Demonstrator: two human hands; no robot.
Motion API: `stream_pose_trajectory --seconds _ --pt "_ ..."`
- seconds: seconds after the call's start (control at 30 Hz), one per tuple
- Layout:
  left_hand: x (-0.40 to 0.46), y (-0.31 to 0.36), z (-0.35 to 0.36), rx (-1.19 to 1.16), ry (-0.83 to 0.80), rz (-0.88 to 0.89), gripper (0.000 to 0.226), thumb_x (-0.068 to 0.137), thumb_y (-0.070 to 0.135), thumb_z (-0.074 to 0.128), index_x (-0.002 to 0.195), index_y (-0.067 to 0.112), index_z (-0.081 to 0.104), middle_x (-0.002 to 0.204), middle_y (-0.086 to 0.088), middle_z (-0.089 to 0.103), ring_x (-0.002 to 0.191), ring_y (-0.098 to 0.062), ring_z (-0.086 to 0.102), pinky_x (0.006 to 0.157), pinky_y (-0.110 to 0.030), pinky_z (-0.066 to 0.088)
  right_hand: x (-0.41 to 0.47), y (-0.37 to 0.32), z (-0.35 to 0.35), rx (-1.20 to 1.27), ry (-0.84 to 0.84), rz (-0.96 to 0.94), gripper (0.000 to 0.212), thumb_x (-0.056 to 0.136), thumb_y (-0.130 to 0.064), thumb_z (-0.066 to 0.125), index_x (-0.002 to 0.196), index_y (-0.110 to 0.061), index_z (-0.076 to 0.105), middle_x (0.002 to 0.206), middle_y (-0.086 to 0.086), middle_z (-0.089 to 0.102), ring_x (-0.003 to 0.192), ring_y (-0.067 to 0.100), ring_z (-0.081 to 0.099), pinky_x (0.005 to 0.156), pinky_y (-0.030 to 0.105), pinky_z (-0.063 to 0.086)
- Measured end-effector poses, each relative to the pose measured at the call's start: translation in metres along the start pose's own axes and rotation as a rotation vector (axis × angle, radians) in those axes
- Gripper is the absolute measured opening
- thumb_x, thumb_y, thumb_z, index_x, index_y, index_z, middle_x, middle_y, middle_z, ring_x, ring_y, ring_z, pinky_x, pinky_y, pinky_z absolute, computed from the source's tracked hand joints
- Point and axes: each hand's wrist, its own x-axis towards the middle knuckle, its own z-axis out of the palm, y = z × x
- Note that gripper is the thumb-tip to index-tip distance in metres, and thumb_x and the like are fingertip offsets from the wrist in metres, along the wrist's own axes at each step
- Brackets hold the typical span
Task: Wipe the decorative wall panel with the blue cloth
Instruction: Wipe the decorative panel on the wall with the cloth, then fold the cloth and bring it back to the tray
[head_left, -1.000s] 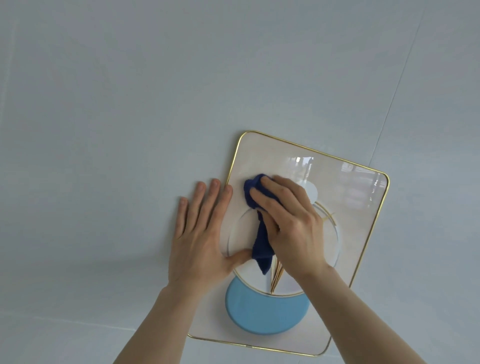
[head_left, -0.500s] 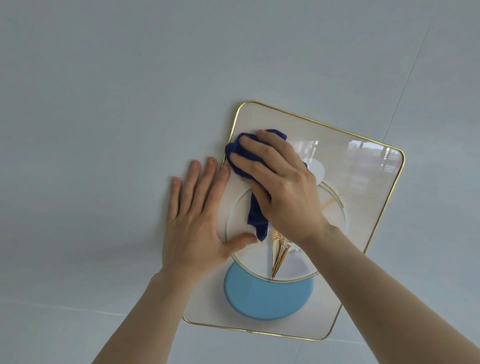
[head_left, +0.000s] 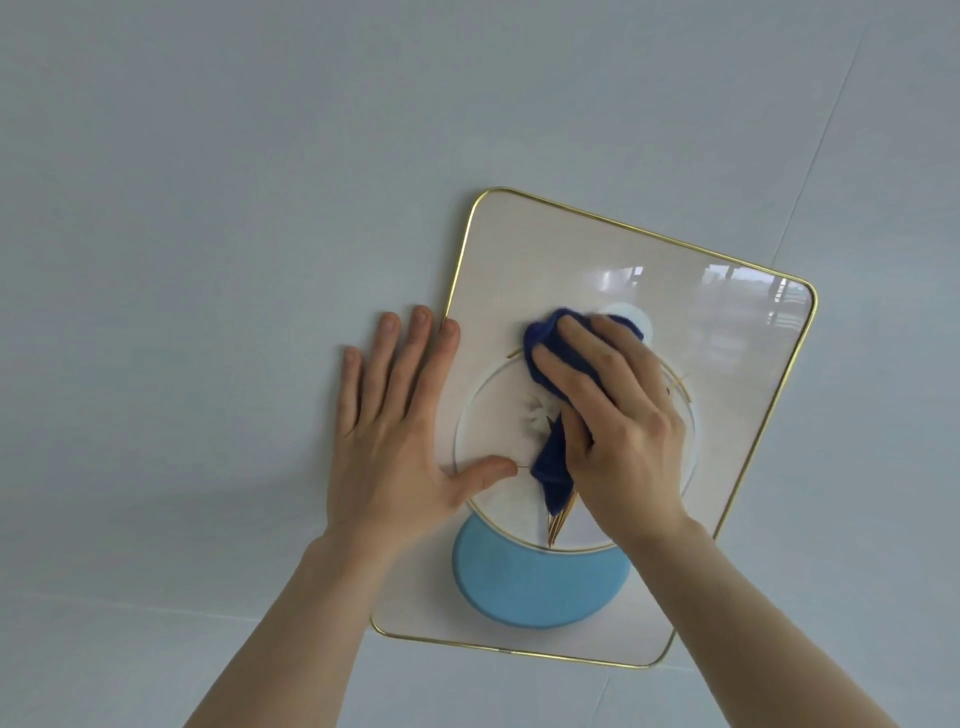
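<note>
Our right hand (head_left: 618, 431) presses the cloth (head_left: 553, 457) to the panel (head_left: 545, 249), grip closed on it; our left hand (head_left: 395, 441) lies flat, fingers spread.

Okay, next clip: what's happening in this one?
A person is wiping a gold-rimmed wall panel. The right hand presses a dark blue cloth against the middle of the panel, over its circle design. The left hand lies flat and open, mostly on the wall with the thumb on the panel's left side.
</note>
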Motion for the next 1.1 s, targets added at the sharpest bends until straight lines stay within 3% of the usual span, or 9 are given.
stream_pose_trajectory --seconds 0.3,0.5,0.63,0.7,0.77,0.83,0.93,1.0,1.1 --pt "0.000 0.009 -0.007 -0.037 -0.020 -0.066 0.132 0.067 0.080 0.071 0.169 0.029 0.004 0.179 0.000 0.010 0.166 -0.018 -0.006 0.134 -0.046 -0.004 -0.057 -0.005 -0.025 0.003 -0.175 0.051 0.052 0.083 0.013 0.069 0.125 -0.018 0.074 0.140 0.001 0.068 0.137 0.028 0.056 0.105 0.045 0.056" --pt "0.001 0.032 -0.026 -0.099 -0.105 -0.156 0.130 0.069 0.054 0.090 0.167 0.020 0.012 0.178 -0.011 0.009 0.166 -0.029 0.002 0.133 -0.053 0.008 -0.051 -0.021 -0.054 0.085 -0.358 0.174 0.047 0.069 0.012 0.082 0.104 -0.020 0.082 0.117 -0.003 0.078 0.112 0.029 0.069 0.090 0.039 0.063" --pt "-0.006 0.052 -0.042 -0.153 -0.099 -0.169 0.110 0.081 0.048 0.083 0.165 0.025 0.016 0.176 -0.010 0.011 0.163 -0.032 0.012 0.132 -0.049 0.009 -0.064 -0.024 -0.081 0.264 -0.593 0.431 0.034 0.080 0.000 0.079 0.105 -0.024 0.080 0.105 -0.005 0.078 0.100 0.024 0.066 0.085 0.036 0.058" --pt "-0.014 0.062 -0.049 -0.165 -0.076 -0.155 0.088 0.087 0.045 0.077 0.160 0.026 0.032 0.170 -0.006 0.028 0.157 -0.030 0.026 0.129 -0.049 0.020 -0.076 -0.023 -0.097 0.335 -0.678 0.639 0.031 0.082 -0.011 0.079 0.103 -0.033 0.076 0.099 -0.013 0.076 0.089 0.011 0.066 0.078 0.020 0.051" --pt "-0.025 0.072 -0.053 -0.197 -0.087 -0.139 0.061 0.090 0.037 0.075 0.146 0.025 0.051 0.155 0.000 0.050 0.143 -0.026 0.044 0.119 -0.043 0.034 -0.091 -0.022 -0.112 0.415 -0.715 0.836 0.028 0.080 -0.020 0.084 0.097 -0.038 0.071 0.091 -0.020 0.075 0.086 0.001 0.067 0.072 0.013 0.048" --pt "-0.040 0.085 -0.053 -0.262 -0.170 -0.156 0.041 0.093 0.033 0.073 0.132 0.028 0.061 0.136 0.008 0.065 0.128 -0.022 0.058 0.107 -0.037 0.042 -0.109 -0.022 -0.126 0.476 -0.731 0.979 0.028 0.078 -0.027 0.088 0.093 -0.037 0.067 0.092 -0.020 0.074 0.089 -0.004 0.066 0.070 0.013 0.049" --pt "-0.063 0.111 -0.051 -0.436 -0.433 -0.237 0.033 0.094 0.039 0.071 0.125 0.040 0.061 0.121 0.026 0.068 0.115 -0.002 0.064 0.099 -0.035 0.052 -0.133 -0.020 -0.145 0.510 -0.732 1.163 0.032 0.076 -0.031 0.090 0.093 -0.034 0.064 0.101 -0.014 0.072 0.091 -0.001 0.067 0.067 0.014 0.048" --pt "-0.078 0.130 -0.046 -0.568 -0.668 -0.273 0.038 0.092 0.041 0.074 0.126 0.047 0.058 0.122 0.031 0.066 0.116 0.007 0.062 0.104 -0.032 0.052 -0.146 -0.015 -0.157 0.543 -0.701 1.275 0.030 0.076 -0.030 0.091 0.091 -0.030 0.065 0.099 -0.011 0.073 0.091 0.005 0.069 0.067 0.018 0.049" --pt "-0.101 0.157 -0.032 -0.614 -0.951 -0.249 0.057 0.087 0.043 0.078 0.138 0.049 0.053 0.136 0.030 0.059 0.124 0.008 0.057 0.110 -0.028 0.048 -0.163 -0.006 -0.174 0.611 -0.662 1.365 0.026 0.076 -0.027 0.091 0.086 -0.025 0.068 0.089 -0.008 0.076 0.082 0.006 0.071 0.069 0.020 0.051"
